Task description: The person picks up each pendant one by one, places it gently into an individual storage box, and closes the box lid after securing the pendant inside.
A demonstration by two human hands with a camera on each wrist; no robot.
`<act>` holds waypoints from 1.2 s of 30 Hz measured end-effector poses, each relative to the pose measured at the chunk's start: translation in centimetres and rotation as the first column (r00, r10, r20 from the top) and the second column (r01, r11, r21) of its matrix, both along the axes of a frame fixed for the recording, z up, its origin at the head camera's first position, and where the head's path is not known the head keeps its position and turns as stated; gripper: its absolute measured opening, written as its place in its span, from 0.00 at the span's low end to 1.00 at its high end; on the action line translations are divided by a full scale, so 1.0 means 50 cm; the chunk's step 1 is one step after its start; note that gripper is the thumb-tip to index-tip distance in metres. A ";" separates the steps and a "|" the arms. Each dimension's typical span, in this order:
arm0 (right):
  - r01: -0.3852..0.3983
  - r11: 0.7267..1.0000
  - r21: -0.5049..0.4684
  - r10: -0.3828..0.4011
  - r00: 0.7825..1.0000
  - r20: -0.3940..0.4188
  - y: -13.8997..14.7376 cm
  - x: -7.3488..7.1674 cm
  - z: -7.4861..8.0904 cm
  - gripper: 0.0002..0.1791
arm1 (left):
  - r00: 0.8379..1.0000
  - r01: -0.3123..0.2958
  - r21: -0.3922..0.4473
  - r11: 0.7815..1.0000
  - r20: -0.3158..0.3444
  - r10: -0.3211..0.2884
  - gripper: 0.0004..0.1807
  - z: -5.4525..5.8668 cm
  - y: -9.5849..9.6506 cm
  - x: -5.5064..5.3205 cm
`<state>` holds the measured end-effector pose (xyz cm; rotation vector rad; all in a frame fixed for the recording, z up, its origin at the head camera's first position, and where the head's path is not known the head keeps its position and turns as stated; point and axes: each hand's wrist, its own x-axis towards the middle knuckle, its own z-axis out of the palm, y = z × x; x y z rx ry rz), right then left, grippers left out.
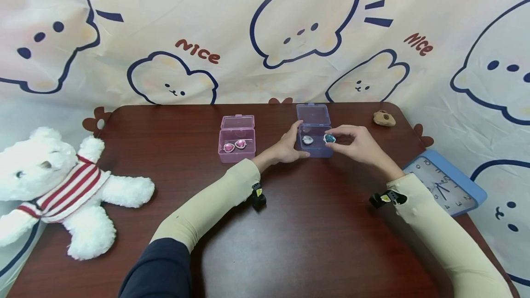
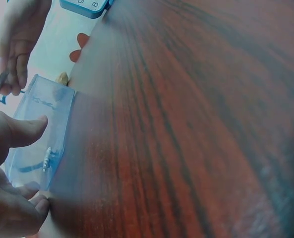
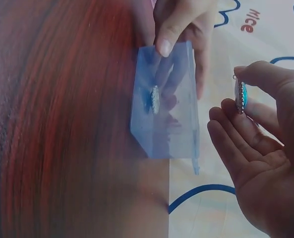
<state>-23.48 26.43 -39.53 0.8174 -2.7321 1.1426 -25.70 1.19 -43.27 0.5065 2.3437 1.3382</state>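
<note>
A small clear-blue plastic box (image 1: 315, 151) stands on the table with its hinged lid (image 1: 313, 114) raised. My left hand (image 1: 286, 145) holds the box at its left side, thumb at the front and fingers toward the back. Inside the box lies a pale pendant (image 1: 308, 140) with a beaded silver rim. My right hand (image 1: 355, 143) pinches a teal pendant (image 1: 329, 138) between thumb and forefinger, over the box's right end. A small loop shows at the end of this pendant (image 3: 240, 95) in the right wrist view.
Left of the blue box stands an open pink box (image 1: 237, 154) with two pink pendants. A white teddy bear (image 1: 78, 187) lies at the left edge. On the right are a blue clock (image 1: 445, 183) and a small tan object (image 1: 384, 118). A printed cloth (image 1: 265, 36) hangs behind.
</note>
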 end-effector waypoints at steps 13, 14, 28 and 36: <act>0.053 0.999 0.003 -0.053 0.998 -0.032 0.019 -0.029 -0.016 0.18 | 1.000 0.002 0.023 1.000 -0.013 -0.002 0.59 0.006 -0.001 0.001; 0.059 0.998 0.007 -0.059 0.998 -0.033 0.019 -0.029 -0.017 0.18 | 1.000 0.002 0.024 1.000 -0.015 -0.002 0.59 0.006 -0.001 0.002; 0.087 0.996 0.029 -0.086 0.995 -0.041 0.026 -0.033 -0.034 0.18 | 1.000 0.006 0.013 1.000 -0.020 -0.006 0.58 0.004 -0.001 0.003; 0.064 0.997 0.052 -0.062 0.997 -0.041 0.022 -0.037 -0.044 0.18 | 1.000 0.007 0.013 1.000 -0.022 -0.007 0.58 0.003 0.000 0.002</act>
